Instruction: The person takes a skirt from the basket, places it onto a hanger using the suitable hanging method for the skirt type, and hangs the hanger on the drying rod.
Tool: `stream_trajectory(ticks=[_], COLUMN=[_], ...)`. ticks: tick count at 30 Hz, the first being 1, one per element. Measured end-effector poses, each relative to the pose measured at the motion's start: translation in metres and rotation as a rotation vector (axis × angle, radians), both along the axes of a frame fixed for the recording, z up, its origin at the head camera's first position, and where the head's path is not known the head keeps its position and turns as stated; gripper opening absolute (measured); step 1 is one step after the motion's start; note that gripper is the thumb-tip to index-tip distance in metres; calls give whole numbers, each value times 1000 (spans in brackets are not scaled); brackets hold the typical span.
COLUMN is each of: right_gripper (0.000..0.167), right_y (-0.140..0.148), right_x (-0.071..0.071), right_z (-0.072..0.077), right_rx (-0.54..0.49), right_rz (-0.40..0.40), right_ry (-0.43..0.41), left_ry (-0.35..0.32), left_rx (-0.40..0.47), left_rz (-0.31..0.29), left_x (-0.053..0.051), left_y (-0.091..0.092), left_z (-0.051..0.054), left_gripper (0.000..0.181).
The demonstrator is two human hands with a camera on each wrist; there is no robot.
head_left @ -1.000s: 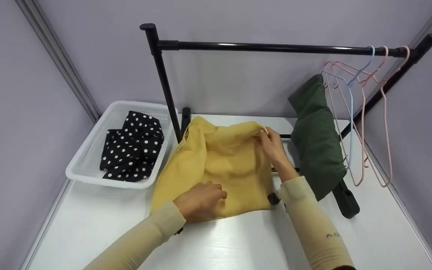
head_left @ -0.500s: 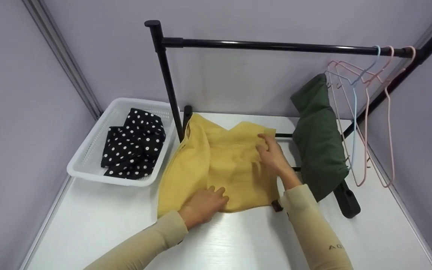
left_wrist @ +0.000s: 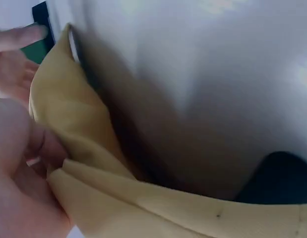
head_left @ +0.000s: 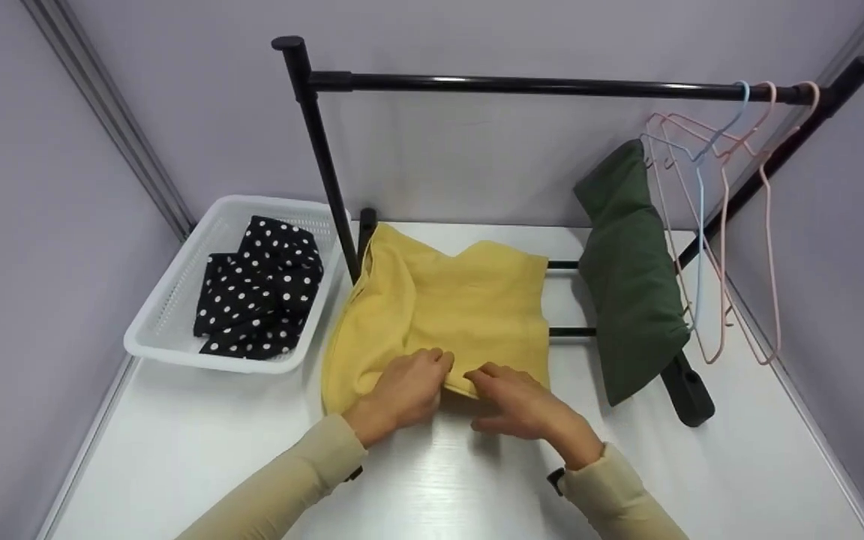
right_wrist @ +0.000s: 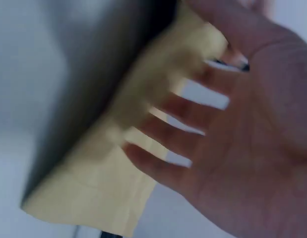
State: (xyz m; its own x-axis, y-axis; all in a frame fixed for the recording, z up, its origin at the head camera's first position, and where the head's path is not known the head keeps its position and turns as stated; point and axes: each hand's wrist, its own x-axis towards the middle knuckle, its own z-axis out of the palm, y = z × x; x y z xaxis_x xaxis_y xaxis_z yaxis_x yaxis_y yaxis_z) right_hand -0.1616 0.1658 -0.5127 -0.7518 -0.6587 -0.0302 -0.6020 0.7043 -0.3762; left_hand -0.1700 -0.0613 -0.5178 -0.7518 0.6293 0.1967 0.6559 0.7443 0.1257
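Observation:
A yellow cloth item [head_left: 477, 311] lies in the middle of the white table, partly over the lower bars of a black rack. My left hand [head_left: 408, 386] pinches its near edge, and the left wrist view shows the fabric [left_wrist: 76, 106] bunched at the fingers of that hand [left_wrist: 19, 173]. My right hand [head_left: 516, 405] is just to the right, by the same edge. In the right wrist view the fingers of this hand [right_wrist: 237, 124] are spread and fairly straight beside the fabric [right_wrist: 108, 173]; whether they touch it is blurred.
A white basket [head_left: 166, 300] with black polka-dot fabric [head_left: 259, 292] stands left. The black rack's rail [head_left: 514, 85] spans the back. Blue [head_left: 700, 247] and pink hangers [head_left: 769, 255] hang at its right end, beside a puffy dark green cloth item [head_left: 631, 277].
My right hand let go of the cloth's far right corner and came down to its near edge. The cloth's right side now lies flatter, its near edge drawn up. My left hand has closed on that edge.

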Motion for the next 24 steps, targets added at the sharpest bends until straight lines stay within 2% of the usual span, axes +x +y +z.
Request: stream_trajectory(ticks=[3, 4, 6, 8, 10, 14, 16, 21, 24], right_gripper=[19, 13, 16, 18, 18, 18, 18, 16, 15], right_y=[-3, -2, 1, 4, 6, 9, 11, 23, 31], right_x=[-2, -4, -7, -11, -13, -18, -18, -20, -20], right_z=[-9, -10, -10, -6, -1, 5, 6, 4, 2], right_rx=[10, -3, -42, -97, -146, -195, -200, -186, -184], right_rz=[-98, -138, -212, -267, -294, -311, -322, -396, -445], right_ry=[271, 330, 389, 387, 380, 384, 387, 355, 329], left_ry=[9, 6, 1, 12, 58, 200, 239, 204, 198], left_rx=[-3, -27, -95, -175, -242, -274, -263, -178, -141], left_rz=[-9, -18, -29, -19, 4, 82, 130, 234, 271], left_x=[0, 1, 3, 6, 7, 9, 9, 4, 3], left_y=[-2, -3, -8, -13, -17, -27, -36, -67, -88], left_z=[4, 2, -2, -8, -15, -21, -16, 12, 28], left_gripper=[11, 17, 35, 52, 59, 44, 35, 18, 14])
